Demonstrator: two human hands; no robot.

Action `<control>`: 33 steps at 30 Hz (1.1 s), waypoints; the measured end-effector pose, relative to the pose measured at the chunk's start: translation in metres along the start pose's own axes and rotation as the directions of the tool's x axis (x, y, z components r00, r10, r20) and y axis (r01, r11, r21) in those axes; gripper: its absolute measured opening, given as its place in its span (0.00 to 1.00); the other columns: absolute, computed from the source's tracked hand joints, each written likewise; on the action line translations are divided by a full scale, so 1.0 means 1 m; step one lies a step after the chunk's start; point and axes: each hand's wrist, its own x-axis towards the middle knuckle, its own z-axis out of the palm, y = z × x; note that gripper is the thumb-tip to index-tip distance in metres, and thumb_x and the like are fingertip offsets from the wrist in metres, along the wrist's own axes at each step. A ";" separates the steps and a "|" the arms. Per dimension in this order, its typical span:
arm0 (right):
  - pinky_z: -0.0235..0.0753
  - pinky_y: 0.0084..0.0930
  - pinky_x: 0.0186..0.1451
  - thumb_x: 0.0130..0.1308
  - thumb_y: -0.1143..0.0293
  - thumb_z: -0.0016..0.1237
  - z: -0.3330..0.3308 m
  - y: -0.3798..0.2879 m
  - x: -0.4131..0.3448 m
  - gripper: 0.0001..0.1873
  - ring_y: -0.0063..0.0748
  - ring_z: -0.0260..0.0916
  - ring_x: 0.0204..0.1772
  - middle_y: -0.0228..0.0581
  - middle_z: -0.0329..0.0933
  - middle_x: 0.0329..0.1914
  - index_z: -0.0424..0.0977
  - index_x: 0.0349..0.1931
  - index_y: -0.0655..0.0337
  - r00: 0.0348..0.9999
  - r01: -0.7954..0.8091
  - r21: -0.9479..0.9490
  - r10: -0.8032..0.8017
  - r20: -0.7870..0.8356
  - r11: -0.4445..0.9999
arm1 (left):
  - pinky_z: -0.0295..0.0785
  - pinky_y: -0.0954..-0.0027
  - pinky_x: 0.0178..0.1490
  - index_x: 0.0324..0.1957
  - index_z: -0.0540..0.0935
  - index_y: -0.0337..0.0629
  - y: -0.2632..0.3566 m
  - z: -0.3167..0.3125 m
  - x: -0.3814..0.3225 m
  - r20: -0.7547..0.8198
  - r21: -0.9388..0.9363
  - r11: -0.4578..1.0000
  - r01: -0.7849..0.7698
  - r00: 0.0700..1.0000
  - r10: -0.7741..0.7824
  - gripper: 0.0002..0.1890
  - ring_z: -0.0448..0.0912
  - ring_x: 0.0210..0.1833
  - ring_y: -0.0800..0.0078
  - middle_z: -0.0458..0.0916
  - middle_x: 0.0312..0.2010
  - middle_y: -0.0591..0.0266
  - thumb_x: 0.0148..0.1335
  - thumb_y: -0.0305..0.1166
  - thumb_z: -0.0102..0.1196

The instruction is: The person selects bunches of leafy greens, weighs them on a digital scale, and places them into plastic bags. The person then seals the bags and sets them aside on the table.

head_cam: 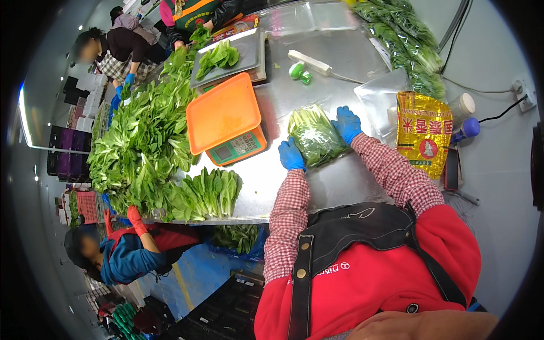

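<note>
A clear plastic bag of leafy greens (318,138) lies flat on the metal table (272,182) in front of me, its pale stems towards the far side. My left hand (292,155), in a blue glove, holds the bag's left edge. At its right edge is my right hand (347,124), also blue-gloved, with the fingers against the plastic. Left of the bag stands an orange digital scale (225,114) with a bare pan. Loose leafy greens (146,144) are heaped beyond the scale, and a neat row of greens (212,191) lies near the table's front edge.
Another scale (229,55) bears some greens. A white power strip (310,62) and a green-and-white object (300,73) lie behind the bag. Bagged greens (395,42) and a yellow rice bag (425,131) line the right side. Co-workers' hands (136,220) handle greens at left.
</note>
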 end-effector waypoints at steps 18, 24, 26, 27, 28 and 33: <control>0.69 0.27 0.43 0.52 0.43 0.41 -0.033 -0.004 -0.033 0.29 0.32 0.69 0.35 0.36 0.71 0.37 0.67 0.43 0.60 0.523 -0.849 0.418 -0.392 0.757 -0.325 | 0.66 0.76 0.34 0.42 0.68 0.34 0.073 -0.045 -0.016 0.274 -0.437 0.877 -0.197 0.900 0.339 0.19 0.71 0.27 0.75 0.75 0.23 0.62 0.49 0.31 0.56; 0.70 0.27 0.42 0.52 0.47 0.44 -0.034 0.021 -0.040 0.25 0.31 0.69 0.36 0.36 0.70 0.38 0.67 0.43 0.57 0.665 -0.705 0.456 -0.284 0.690 -0.543 | 0.63 0.75 0.49 0.55 0.57 0.36 0.090 -0.024 -0.045 0.451 -0.696 0.714 0.076 0.820 0.352 0.26 0.72 0.43 0.70 0.75 0.39 0.51 0.55 0.30 0.49; 0.70 0.27 0.41 0.52 0.49 0.45 -0.042 0.040 -0.033 0.24 0.30 0.68 0.36 0.36 0.70 0.39 0.67 0.43 0.56 0.750 -0.594 0.538 -0.170 0.639 -0.598 | 0.62 0.74 0.51 0.58 0.50 0.38 0.099 -0.036 -0.050 0.296 -0.814 0.579 -0.041 0.829 0.475 0.27 0.70 0.46 0.71 0.72 0.44 0.50 0.58 0.24 0.43; 0.70 0.27 0.41 0.52 0.50 0.45 -0.049 0.053 -0.028 0.24 0.30 0.68 0.36 0.36 0.69 0.39 0.67 0.44 0.56 0.797 -0.519 0.593 -0.098 0.596 -0.616 | 0.61 0.73 0.53 0.58 0.52 0.38 0.103 -0.043 -0.051 0.170 -0.760 0.602 -0.247 0.818 0.550 0.26 0.70 0.47 0.71 0.72 0.44 0.52 0.58 0.25 0.42; 0.70 0.27 0.41 0.52 0.50 0.45 -0.058 0.069 -0.022 0.23 0.30 0.68 0.36 0.35 0.69 0.39 0.67 0.44 0.55 0.838 -0.428 0.660 0.003 0.546 -0.618 | 0.60 0.72 0.53 0.58 0.52 0.38 0.106 -0.050 -0.051 0.156 -0.700 0.661 -0.269 0.846 0.509 0.26 0.69 0.47 0.70 0.72 0.44 0.53 0.58 0.25 0.42; 0.70 0.28 0.42 0.51 0.55 0.46 -0.123 0.182 0.016 0.21 0.30 0.68 0.37 0.34 0.69 0.40 0.66 0.44 0.54 0.851 0.286 0.859 0.525 -0.023 -0.425 | 0.61 0.72 0.52 0.55 0.55 0.34 0.074 -0.068 -0.050 0.288 -0.715 0.699 -0.011 0.906 0.309 0.23 0.68 0.47 0.69 0.70 0.44 0.52 0.58 0.25 0.42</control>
